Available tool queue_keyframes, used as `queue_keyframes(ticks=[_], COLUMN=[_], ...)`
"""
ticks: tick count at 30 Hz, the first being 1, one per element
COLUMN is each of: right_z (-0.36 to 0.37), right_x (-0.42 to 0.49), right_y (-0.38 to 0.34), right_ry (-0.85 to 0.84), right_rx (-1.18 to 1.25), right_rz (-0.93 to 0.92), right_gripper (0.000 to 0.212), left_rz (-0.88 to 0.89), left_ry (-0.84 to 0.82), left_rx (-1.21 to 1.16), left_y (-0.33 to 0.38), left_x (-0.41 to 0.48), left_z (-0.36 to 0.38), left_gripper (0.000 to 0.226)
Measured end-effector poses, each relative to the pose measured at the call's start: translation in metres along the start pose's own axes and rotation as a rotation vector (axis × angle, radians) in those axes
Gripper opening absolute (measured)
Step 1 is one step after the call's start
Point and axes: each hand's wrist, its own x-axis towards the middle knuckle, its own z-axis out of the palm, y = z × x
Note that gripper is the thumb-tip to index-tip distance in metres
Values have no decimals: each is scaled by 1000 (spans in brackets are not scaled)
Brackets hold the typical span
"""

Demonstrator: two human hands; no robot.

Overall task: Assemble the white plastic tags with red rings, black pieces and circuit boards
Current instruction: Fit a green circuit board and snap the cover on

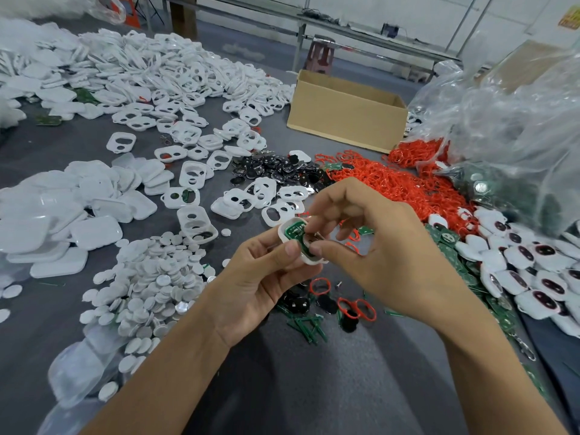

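Left fingers (290, 249): thumb curled over the near edge of a white tag (314, 262), the other fingers hidden beneath it, so the left hand (263, 277) grips the tag from below. Right fingers (314, 221): index tip bent down onto the tag's upper face and thumb against its near rim. The right hand (376, 246) thus pinches the same tag, with its remaining fingers loosely curled and holding nothing visible. The tag is held above the bench (282, 387), open face up, with a green circuit board (293, 232) seated inside it. What lies under the right fingertips cannot be made out.

On the bench just below the hands lie loose red rings (320, 285), black pieces (298, 304) and green board offcuts (309, 328). To the left is a pile of white round discs (150, 277). Beyond that sits a stack of solid white covers (78, 208), and white tag frames (188, 174) with cut-out openings spread toward the far edge. Behind the hands are a heap of black pieces (276, 171) and a larger heap of red rings (392, 183). To the right, filled white tags (533, 262) overlap in rows beside strips of green boards (448, 246). An open cardboard box (345, 111) stands at the rear, and a crumpled clear plastic bag (518, 120) rises at the far right.
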Motion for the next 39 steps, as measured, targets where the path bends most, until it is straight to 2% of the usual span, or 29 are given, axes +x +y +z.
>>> queue_keyframes(ticks=[10,17,22,29,33,39], right_z=[2,3,7,25,34,42], right_x=[-1,-1,1,4,4,3], right_y=[2,6,14,30,33,32], right_ry=[-5,7,20,-11,4,18], right_rx=[12,-23,-79,-149,-177,-191], right_rz=[-11,-15,19,57,30,13], right_gripper=[37,38,40,42,40,39], left_rz=[0,-3,-25,-85,-87,-86], left_ry=[0,-8,57,225,265,291], left_rx=[20,28,62,161,246,249], left_y=[-1,-1,-1,-1,0,4], left_x=[0,0,2,5,5,6], left_z=[0,-1,2,0,-1,-3], left_gripper=[48,33,24,37,20,22])
